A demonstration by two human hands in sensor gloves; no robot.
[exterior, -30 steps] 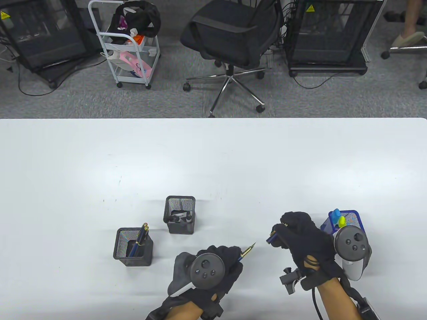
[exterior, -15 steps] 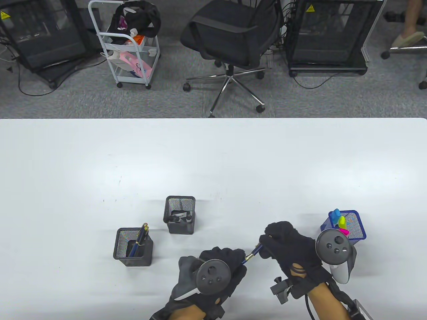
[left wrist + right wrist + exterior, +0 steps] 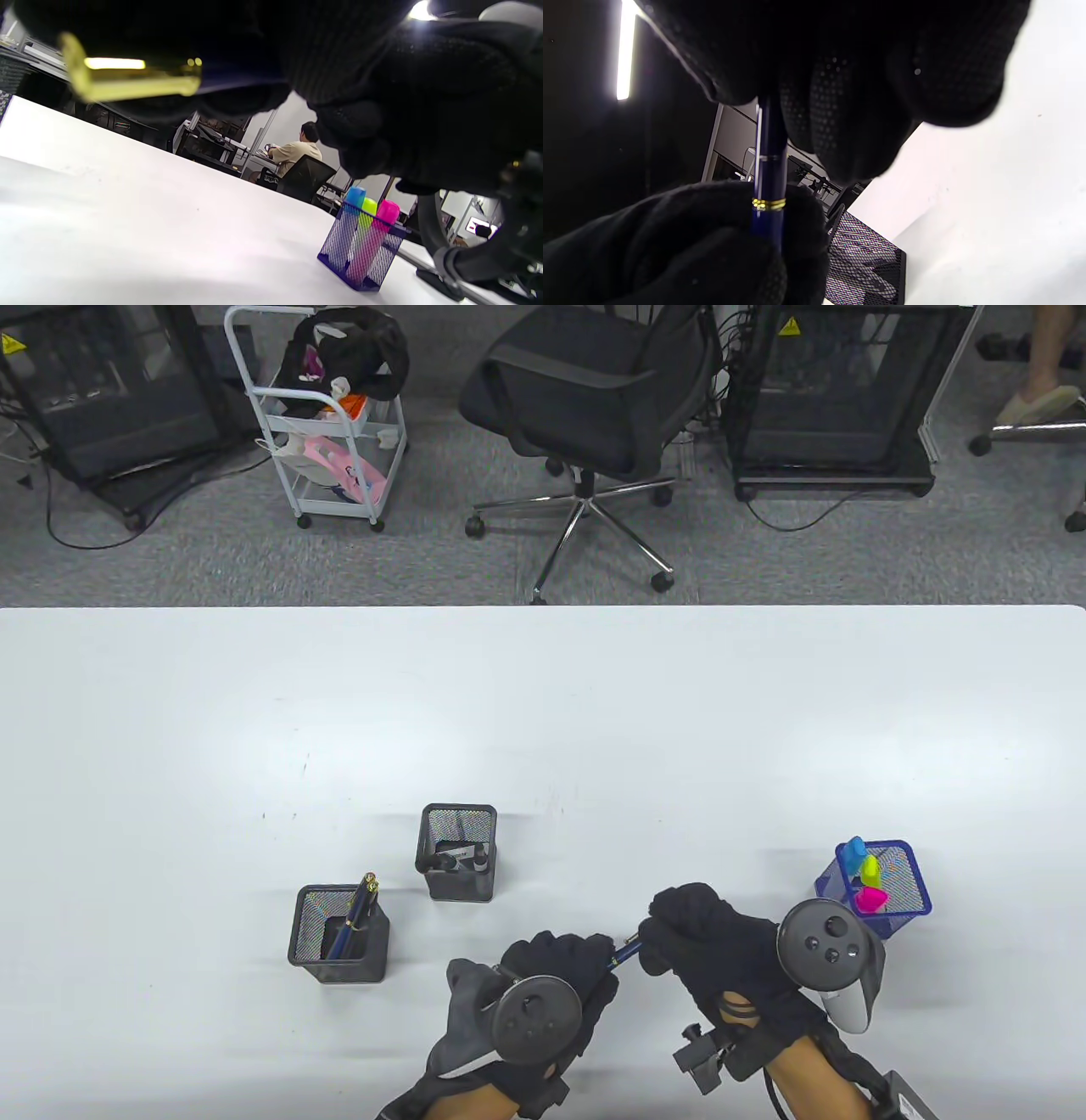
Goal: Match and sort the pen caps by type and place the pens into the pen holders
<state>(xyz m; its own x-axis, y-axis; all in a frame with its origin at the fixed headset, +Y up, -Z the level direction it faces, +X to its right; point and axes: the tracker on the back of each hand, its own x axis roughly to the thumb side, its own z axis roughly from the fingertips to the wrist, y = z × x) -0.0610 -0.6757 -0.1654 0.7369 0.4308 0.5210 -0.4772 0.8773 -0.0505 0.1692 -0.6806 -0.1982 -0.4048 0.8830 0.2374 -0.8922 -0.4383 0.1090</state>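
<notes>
My left hand (image 3: 585, 959) grips the barrel of a blue pen (image 3: 625, 952) near the table's front edge. My right hand (image 3: 662, 933) pinches the pen's blue cap (image 3: 770, 127), which sits over the pen's front end. In the right wrist view the barrel's gold ring (image 3: 769, 203) shows just below the cap. A gold clip (image 3: 127, 80) shows among the gloved fingers in the left wrist view. To the left stands a black mesh holder (image 3: 307, 954) with matching blue pens (image 3: 361, 909).
A second black mesh holder (image 3: 458, 891) with dark markers stands behind the hands. A blue mesh holder (image 3: 912, 899), also (image 3: 360, 250), with blue, yellow and pink highlighters (image 3: 865, 874) stands just right of my right hand. An office chair and carts stand beyond the table's far edge.
My right hand moved left with the cap and slid it over the pen's gold nib, which no longer shows. The left hand stayed about in place, holding the pen.
</notes>
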